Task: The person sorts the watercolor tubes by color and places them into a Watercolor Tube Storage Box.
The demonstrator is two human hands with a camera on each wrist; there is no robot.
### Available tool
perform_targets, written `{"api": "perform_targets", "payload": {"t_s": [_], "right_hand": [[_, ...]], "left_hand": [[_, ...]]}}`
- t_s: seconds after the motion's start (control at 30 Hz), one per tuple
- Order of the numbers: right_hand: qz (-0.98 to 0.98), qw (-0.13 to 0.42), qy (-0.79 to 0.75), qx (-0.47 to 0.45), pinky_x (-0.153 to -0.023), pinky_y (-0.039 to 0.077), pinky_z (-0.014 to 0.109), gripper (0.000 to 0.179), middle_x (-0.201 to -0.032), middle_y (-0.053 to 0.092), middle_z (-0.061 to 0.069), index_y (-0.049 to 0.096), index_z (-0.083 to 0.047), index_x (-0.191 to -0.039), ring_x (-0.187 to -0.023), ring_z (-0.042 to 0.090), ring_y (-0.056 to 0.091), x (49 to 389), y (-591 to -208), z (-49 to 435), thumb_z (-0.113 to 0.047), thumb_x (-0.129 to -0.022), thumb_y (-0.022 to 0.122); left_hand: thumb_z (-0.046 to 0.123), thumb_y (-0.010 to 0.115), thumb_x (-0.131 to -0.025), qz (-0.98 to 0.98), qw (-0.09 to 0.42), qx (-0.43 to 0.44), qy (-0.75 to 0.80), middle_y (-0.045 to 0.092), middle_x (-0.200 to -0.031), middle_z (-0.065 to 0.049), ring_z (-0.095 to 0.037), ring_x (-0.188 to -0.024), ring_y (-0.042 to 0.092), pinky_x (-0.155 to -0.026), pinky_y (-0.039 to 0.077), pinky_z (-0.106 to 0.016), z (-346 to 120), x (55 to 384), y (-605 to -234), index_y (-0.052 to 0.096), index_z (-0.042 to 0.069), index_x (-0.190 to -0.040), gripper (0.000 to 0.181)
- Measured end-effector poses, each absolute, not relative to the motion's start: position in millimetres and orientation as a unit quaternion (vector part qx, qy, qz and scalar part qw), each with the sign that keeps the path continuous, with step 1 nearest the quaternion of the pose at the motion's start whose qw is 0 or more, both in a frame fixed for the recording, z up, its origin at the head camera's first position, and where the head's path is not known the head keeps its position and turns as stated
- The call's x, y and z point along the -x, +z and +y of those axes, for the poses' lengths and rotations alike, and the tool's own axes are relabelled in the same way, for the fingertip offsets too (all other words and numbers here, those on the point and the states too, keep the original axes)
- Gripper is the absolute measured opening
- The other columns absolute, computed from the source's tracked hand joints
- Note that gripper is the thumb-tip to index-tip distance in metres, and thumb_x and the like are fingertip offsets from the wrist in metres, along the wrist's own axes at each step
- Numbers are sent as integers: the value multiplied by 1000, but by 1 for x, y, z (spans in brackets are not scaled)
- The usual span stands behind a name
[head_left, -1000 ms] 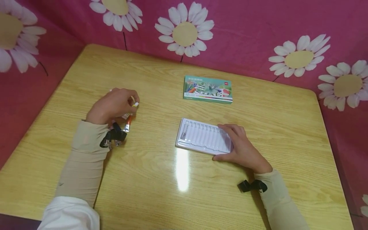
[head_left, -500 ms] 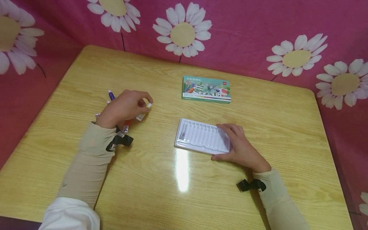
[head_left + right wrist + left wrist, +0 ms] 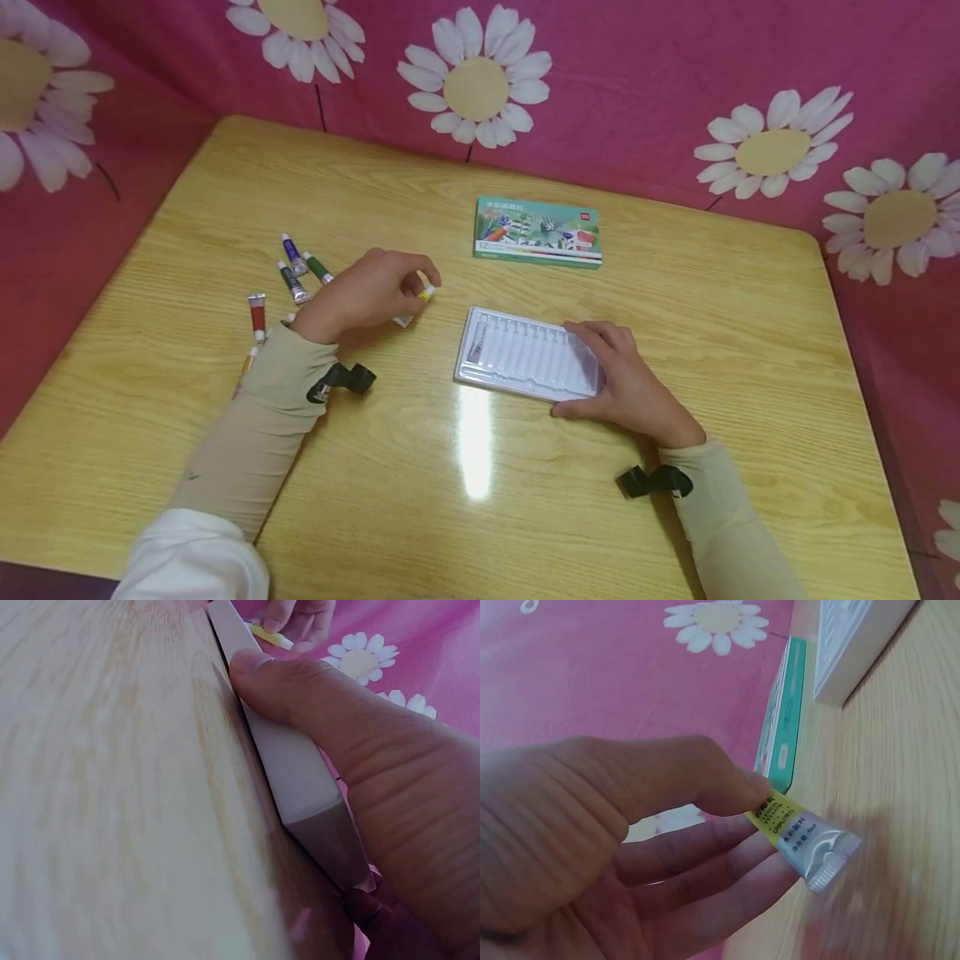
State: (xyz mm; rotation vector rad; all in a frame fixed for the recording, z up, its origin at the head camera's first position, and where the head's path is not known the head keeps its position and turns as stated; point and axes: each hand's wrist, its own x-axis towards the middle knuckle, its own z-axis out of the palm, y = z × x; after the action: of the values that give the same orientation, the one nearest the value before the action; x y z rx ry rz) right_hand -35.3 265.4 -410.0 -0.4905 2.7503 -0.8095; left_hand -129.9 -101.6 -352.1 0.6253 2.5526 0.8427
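Between thumb and fingers my left hand pinches a small yellow paint tube, its silver crimped end pointing away from the palm. The tube is held above the table, left of a white plastic tray. My right hand grips the tray's right end, thumb on the near side and fingers on the far side. Moulded slots run across the tray, and one tube lies in the leftmost slot. In the right wrist view the thumb presses on the tray's side wall.
Several paint tubes lie left of my left hand, among them a blue one, a green one and a red one. A teal printed paint box lies behind the tray. Pink flowered cloth borders the wooden table.
My left hand has moved right, away from the loose tubes and toward the tray, carrying the yellow paint tube. More loose tubes now show behind it. The right hand stays on the tray.
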Motion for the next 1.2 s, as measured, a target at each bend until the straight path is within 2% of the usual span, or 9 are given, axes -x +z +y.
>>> {"api": "perform_targets", "payload": {"t_s": [0.2,0.53,0.77,1.2], "right_hand": [[939,115,-277,171,-115,40,57,118,-155,38,10,37,-25,-160,-143,31,32,36,-411,264,-59,-63,94],[938,107,-276,181,-114,40,55,118,-153,40,10,38,-22,-159,-141,31,33,36,-413,263,-57,-62,95],[940,116,-271,174,-114,40,56,118,-154,39,10,37,-25,-160,-142,31,32,36,-412,264,-59,-62,94],[939,99,-274,183,-112,39,54,117,-152,41,10,39,-24,-159,-140,31,33,36,-413,266,-56,-62,96]], "left_hand": [[4,68,-92,905,182,-238,301,74,-108,-12,-23,-98,65,-92,54,-40,-93,130,-354,70,9,-121,29],[7,72,-91,899,203,-235,309,75,-110,-9,-22,-102,67,-92,55,-37,-73,129,-350,69,10,-123,33],[13,73,-94,892,205,-227,333,74,-107,-5,-20,-99,65,-90,54,-34,-60,125,-351,68,12,-124,31],[12,72,-95,874,203,-246,367,76,-110,-7,-19,-101,70,-92,57,-35,-52,124,-357,68,10,-124,30]]}}
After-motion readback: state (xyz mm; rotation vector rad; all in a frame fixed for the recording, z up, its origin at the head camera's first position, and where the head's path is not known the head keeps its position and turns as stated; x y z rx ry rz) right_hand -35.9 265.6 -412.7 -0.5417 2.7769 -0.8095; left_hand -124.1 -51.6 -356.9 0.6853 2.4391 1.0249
